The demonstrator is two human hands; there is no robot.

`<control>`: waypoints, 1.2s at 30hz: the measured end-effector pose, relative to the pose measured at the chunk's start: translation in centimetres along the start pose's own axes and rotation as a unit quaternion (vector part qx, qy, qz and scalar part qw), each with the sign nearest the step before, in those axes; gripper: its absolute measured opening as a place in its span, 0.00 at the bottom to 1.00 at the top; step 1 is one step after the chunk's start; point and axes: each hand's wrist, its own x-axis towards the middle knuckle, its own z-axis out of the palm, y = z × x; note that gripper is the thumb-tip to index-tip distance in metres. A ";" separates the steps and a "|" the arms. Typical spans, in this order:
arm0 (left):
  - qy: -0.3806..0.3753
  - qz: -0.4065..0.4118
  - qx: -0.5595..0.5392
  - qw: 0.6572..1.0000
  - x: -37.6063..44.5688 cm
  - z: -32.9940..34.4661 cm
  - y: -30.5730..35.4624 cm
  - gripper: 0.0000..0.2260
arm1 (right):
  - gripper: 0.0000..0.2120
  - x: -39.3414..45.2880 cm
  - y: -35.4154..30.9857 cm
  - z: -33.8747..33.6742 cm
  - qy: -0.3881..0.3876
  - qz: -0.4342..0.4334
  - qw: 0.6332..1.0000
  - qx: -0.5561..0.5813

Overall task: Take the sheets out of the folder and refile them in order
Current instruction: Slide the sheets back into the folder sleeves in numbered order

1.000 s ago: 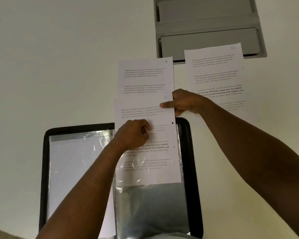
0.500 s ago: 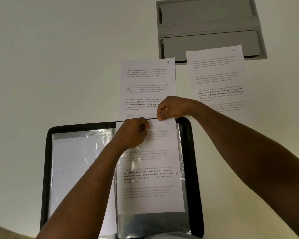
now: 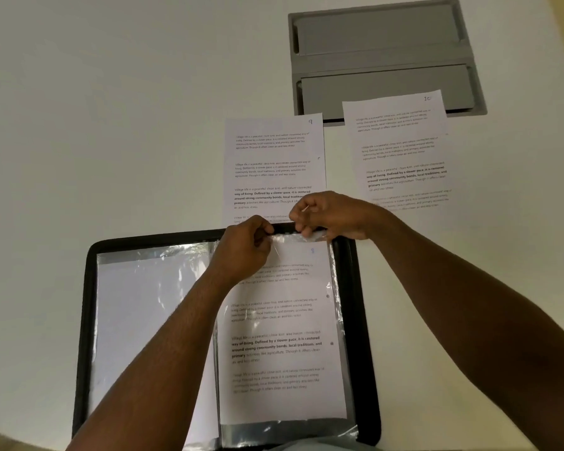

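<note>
Folder [image 3: 362,320]: 1 unit, black-edged, lying open on the white tabletop [image 3: 111,125] directly in front of me. Two clear plastic sleeves visible inside.

Right-hand sleeve [image 3: 334,304]: holds 1 printed sheet [image 3: 284,340], text side up, 4 paragraphs legible as blocks, 1 of them part bold. Handwritten no. near sheet's top-right corner, too faint to read. Sheet sits almost fully in; a strip of bare sleeve shows below its bottom edge.

Left-hand sleeve [image 3: 150,288]: contents look like a blank white face; cannot tell sheet count.

My left hand [image 3: 245,249]: fingers curled, pinching the top edge of the right-hand sleeve at the folder's upper border. My right hand [image 3: 326,216]: fingers curled, pinching the same top edge just beside the left hand, toward the sleeve's right corner. Cannot tell whether either pinch also includes the sheet's edge. Both forearms cross over the folder.

Loose sheets on tabletop beyond folder: 2 counted.
- Sheet marked "9" [image 3: 274,164]: just above the folder's top edge, bottom part hidden behind my hands.
- Sheet marked "10" [image 3: 401,151]: to the right of "9", apart from it, slightly rotated; its top overlaps the grey tray.

Grey tray [image 3: 385,56]: 1 unit, 2 long recesses, at far side of tabletop; its near edge is partly covered by sheet "10" and meets the top-right corner of "9".

Total printed sheets visible w/ text: 3.
</note>
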 end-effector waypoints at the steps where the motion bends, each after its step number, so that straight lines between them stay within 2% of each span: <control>1: 0.008 -0.005 0.007 1.000 0.1 0.0 -0.2 0.07 | 0.23 -0.2 0.4 0.2 0.014 -0.006 0.999 0.030; 3: 0.027 -0.029 -0.006 0.999 0.4 0.2 -0.8 0.06 | 0.24 -0.5 1.4 0.6 0.034 -0.013 0.994 0.104; 4: 0.027 0.014 -0.010 0.999 -1.6 -0.7 0.9 0.06 | 0.23 -4.2 2.2 2.1 0.094 -0.052 0.984 0.144; 5: 0.030 0.035 -0.010 0.999 -2.4 -0.9 1.5 0.07 | 0.22 -5.8 2.9 2.8 0.113 -0.078 0.973 0.185; 7: 0.043 0.034 -0.024 0.998 -1.8 -0.5 1.5 0.09 | 0.22 -6.6 4.0 3.1 0.112 -0.077 0.963 0.235; 10: 0.043 0.028 -0.024 0.998 -2.7 0.3 0.7 0.17 | 0.24 -6.7 6.3 5.2 0.109 -0.033 0.986 0.125; 13: 0.021 0.020 -0.013 0.999 -3.5 1.0 -0.4 0.27 | 0.15 -6.2 7.8 6.6 0.123 0.007 0.991 0.060; 16: 0.007 0.016 0.039 0.999 -5.4 1.2 -0.6 0.34 | 0.13 -6.9 8.2 8.4 0.176 0.015 0.983 0.055; 19: -0.028 0.004 0.047 0.999 -7.7 0.8 -0.2 0.33 | 0.13 -8.2 7.3 10.6 0.218 0.003 0.968 0.126; 23: -0.095 0.017 -0.042 0.994 -11.2 0.1 0.2 0.26 | 0.14 -9.2 5.4 13.5 0.224 -0.042 0.944 0.237; 25: -0.126 -0.007 -0.099 0.987 -12.7 -0.4 0.4 0.28 | 0.15 -9.6 4.3 15.0 0.228 -0.058 0.931 0.279; 30: -0.133 -0.033 -0.204 0.969 -14.8 -2.3 0.3 0.37 | 0.14 -10.3 1.3 18.8 0.234 -0.085 0.910 0.331; 36: -0.138 0.008 -0.279 0.950 -17.4 -5.5 0.8 0.33 | 0.17 -10.0 -1.7 23.5 0.269 -0.107 0.891 0.349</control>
